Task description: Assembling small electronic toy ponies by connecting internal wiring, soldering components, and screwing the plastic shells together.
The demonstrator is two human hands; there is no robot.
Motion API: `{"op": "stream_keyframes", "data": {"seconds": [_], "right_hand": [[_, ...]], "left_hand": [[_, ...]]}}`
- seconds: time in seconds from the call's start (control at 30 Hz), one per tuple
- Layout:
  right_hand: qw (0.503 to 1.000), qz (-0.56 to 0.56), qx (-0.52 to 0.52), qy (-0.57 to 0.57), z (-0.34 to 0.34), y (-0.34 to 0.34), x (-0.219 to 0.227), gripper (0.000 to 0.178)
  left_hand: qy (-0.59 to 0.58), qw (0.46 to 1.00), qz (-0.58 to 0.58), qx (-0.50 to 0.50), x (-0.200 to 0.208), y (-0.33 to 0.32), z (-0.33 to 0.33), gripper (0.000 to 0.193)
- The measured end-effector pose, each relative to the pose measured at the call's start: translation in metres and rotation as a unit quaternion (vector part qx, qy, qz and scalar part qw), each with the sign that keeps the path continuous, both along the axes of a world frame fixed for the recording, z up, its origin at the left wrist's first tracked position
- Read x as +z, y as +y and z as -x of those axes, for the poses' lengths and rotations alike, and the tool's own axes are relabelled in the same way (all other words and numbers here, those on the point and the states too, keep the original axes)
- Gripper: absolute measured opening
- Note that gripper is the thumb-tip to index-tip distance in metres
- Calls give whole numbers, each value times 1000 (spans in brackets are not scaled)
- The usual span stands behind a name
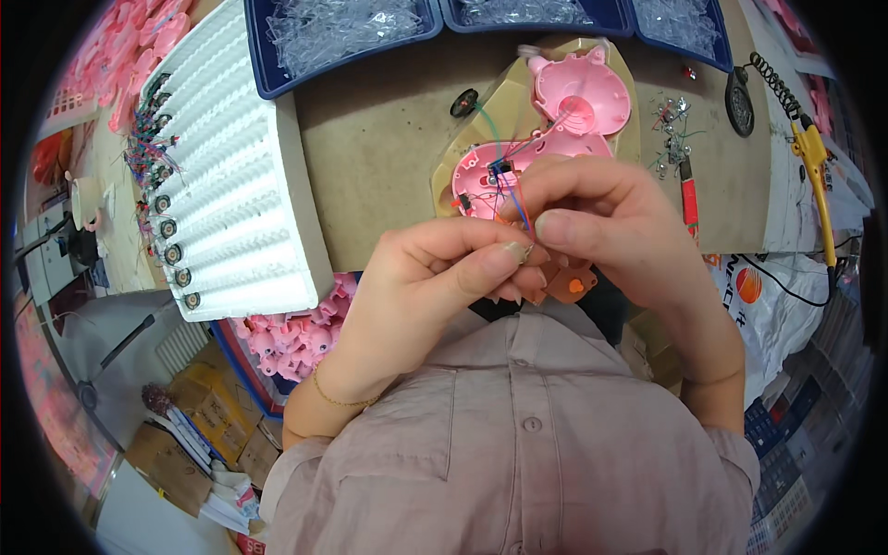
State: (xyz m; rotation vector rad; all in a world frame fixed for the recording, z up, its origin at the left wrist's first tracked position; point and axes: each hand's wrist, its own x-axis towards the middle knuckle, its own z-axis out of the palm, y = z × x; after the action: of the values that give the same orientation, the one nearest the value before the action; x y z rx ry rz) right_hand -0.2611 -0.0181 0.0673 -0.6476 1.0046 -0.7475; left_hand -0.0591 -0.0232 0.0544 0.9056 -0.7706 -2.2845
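My left hand [421,273] is closed in a pinch, with a tiny metallic piece showing at its fingertips. Close beside it, my right hand [606,222] pinches thin red and blue wires [521,209] between thumb and finger. These wires run up to a small part inside an open pink plastic toy shell [470,170]. Beyond lies a rounded pink shell half [597,88] with small ears. A green wire leads from the near shell to a round black speaker [464,103]. Under my hands shows an orange piece [566,284], partly covered by my fingers.
A white ribbed foam tray [245,185] with speakers along its edge stands left. Blue bins [347,60] of clear plastic parts line the back. To the right lie small metal parts [673,129], a red-handled tool [689,196] and a yellow soldering iron [814,176] with a coiled cord.
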Motion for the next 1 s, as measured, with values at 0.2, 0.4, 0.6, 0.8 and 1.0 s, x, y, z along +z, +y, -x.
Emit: {"op": "stream_keyframes", "data": {"seconds": [0.2, 0.4, 0.6, 0.8, 1.0], "right_hand": [[993, -21, 22, -113, -3, -2, -8, 16], [999, -22, 9, -47, -9, 5, -7, 21], [996, 24, -79, -18, -17, 15, 0, 12], [986, 115, -57, 106, -13, 18, 8, 14], [952, 238, -19, 194, -9, 20, 2, 16]], "left_hand": [[28, 999, -20, -8, 1, -3, -2, 18], [-27, 996, 75, 26, 0, 5, 2, 15], [-71, 980, 166, 81, -1, 9, 8, 14], [-183, 945, 265, 64, -2, 6, 6, 11], [-214, 919, 325, 70, -5, 6, 8, 10]]}}
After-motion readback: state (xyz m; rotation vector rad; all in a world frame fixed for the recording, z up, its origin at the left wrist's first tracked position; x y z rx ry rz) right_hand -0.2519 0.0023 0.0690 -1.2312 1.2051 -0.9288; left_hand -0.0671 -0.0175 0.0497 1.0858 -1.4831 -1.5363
